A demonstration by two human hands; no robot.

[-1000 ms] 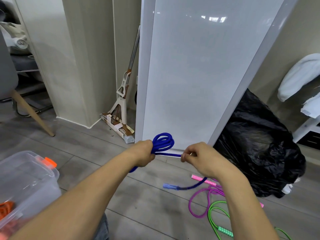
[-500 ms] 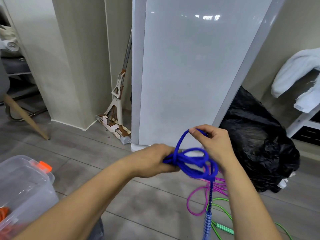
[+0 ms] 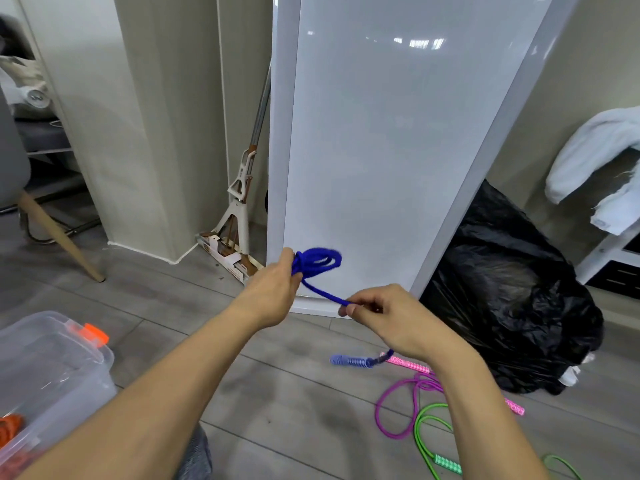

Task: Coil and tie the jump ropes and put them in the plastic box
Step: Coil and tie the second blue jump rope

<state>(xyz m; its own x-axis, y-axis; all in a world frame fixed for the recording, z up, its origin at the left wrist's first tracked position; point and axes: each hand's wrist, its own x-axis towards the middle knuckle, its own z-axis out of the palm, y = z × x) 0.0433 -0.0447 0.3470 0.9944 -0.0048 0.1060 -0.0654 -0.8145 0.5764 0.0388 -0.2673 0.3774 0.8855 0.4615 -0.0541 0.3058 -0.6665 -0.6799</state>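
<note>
At frame centre your left hand clenches the coiled blue cord jump rope; your right hand pinches its tail taut. Slacken it and the coil could spill

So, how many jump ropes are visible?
4: blue rope held by left hand and right hand; pink rope and green rope on the floor; orange rope in the box. More may be hidden.

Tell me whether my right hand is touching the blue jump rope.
Touching. The head view shows the right hand pinching a strand of the blue jump rope at its fingertips.
</note>
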